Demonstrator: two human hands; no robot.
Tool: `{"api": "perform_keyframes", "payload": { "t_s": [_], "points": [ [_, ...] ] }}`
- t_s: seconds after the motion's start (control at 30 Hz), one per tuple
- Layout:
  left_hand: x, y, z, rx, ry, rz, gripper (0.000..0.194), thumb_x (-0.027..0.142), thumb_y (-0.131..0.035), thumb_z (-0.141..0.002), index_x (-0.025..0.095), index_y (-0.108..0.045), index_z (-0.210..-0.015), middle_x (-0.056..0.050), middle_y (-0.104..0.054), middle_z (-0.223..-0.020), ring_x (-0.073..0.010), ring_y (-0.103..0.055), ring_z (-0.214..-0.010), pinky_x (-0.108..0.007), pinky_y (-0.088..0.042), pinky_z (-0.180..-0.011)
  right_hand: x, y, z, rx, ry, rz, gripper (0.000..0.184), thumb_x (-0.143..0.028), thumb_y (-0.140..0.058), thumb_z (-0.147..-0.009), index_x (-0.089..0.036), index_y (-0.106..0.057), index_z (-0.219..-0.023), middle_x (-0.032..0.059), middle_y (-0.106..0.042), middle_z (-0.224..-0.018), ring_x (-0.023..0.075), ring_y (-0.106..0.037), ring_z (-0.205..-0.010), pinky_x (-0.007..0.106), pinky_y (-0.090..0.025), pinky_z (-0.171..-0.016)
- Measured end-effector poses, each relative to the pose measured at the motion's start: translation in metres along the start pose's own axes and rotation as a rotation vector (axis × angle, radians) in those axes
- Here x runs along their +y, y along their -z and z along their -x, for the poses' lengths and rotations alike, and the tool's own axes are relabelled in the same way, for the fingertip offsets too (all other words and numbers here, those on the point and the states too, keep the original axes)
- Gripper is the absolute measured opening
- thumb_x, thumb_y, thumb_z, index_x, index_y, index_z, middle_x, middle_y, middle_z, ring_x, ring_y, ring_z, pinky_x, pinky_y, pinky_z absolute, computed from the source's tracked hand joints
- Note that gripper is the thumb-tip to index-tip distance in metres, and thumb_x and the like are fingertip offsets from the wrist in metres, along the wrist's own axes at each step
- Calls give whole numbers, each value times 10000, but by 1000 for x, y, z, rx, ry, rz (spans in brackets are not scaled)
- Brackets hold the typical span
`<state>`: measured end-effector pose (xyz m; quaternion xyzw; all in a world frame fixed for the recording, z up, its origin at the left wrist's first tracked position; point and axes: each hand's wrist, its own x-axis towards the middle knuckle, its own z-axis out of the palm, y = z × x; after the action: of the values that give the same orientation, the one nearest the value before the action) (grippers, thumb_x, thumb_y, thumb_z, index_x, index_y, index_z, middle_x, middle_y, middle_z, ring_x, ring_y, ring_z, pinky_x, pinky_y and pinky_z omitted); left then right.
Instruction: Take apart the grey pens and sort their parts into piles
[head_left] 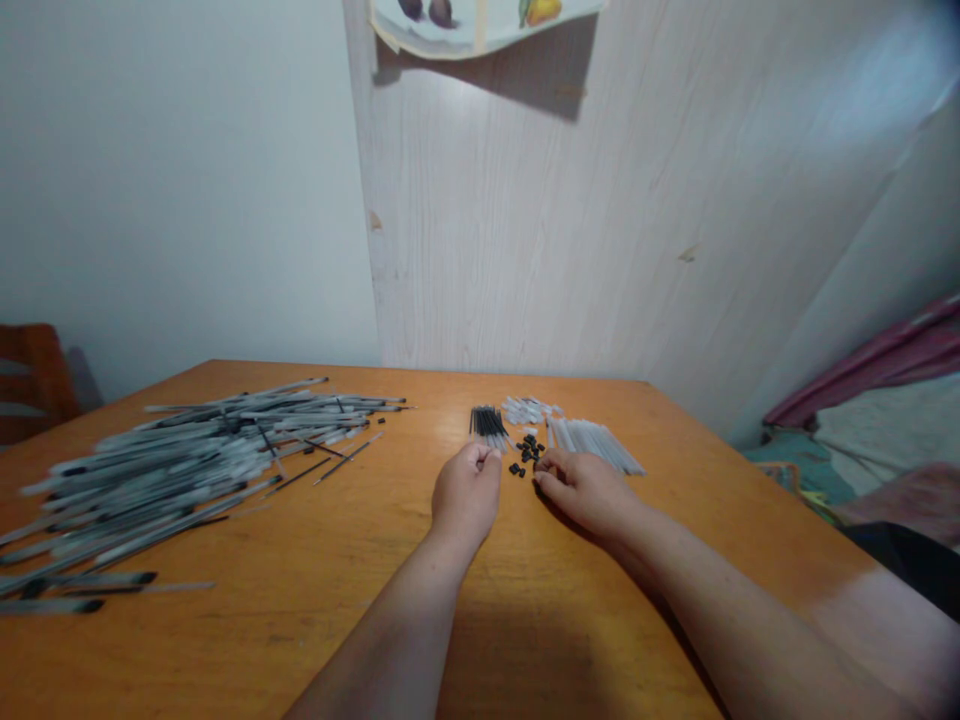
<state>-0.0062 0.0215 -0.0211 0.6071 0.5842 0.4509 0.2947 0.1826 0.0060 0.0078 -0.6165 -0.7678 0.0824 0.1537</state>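
My left hand [469, 487] is closed in a pinch just in front of a row of thin black rods with pale tips [489, 424]. Whatever its fingers hold is too small to make out. At the edge of a scatter of small black caps [529, 449], my right hand [574, 483] has thumb and forefinger pressed together, and anything between them is hidden. Behind that hand lies a row of translucent white tubes [592, 443]. Small clear plastic pieces [527, 409] sit beyond the caps.
A large loose pile of translucent pen-like tubes with black ends [202, 460] covers the left of the wooden table [360, 580]. The wall [480, 220] rises at the table's far edge. A wooden chair [34, 375] stands at the left, and cloth [892, 420] lies at the right.
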Motion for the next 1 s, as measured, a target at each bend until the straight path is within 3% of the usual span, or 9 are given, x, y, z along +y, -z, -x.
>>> {"api": "perform_keyframes", "payload": {
  "t_s": [0.17, 0.4, 0.77, 1.0],
  "points": [
    [-4, -2, -1, 0, -19, -13, 275, 406, -509, -898, 213, -637, -750, 25, -609, -633, -143, -538, -613, -250, -299, -569, -9, 0, -2, 120, 84, 111, 284, -284, -443, -963, -235, -707, -1057, 55, -690, -1043, 179, -604, -911, 273, -360, -719],
    [-2, -1, -1, -1, -28, -38, 274, 411, -511, -900, 218, -651, -765, 19, -622, -648, -149, -549, -623, -257, -294, -566, -25, -3, -6, 92, 236, 319, 305, -215, -453, -955, -227, -694, -1142, 94, -657, -1050, 244, -514, -1045, 322, -361, -859],
    [1, 1, 1, -30, -41, -70, 259, 392, -509, -902, 215, -644, -770, 3, -643, -703, -155, -542, -650, -249, -301, -582, -27, -5, -5, 37, 350, 324, 308, -199, -423, -981, -202, -713, -1084, 94, -686, -974, 240, -511, -975, 340, -347, -877],
    [0, 0, 1, -45, -43, -65, 236, 363, -517, -901, 218, -688, -826, -15, -695, -774, -171, -591, -704, -247, -367, -616, -27, -3, -2, 12, 344, 246, 309, -187, -443, -953, -201, -736, -1049, 92, -693, -973, 229, -526, -979, 325, -364, -871]
  ]
}}
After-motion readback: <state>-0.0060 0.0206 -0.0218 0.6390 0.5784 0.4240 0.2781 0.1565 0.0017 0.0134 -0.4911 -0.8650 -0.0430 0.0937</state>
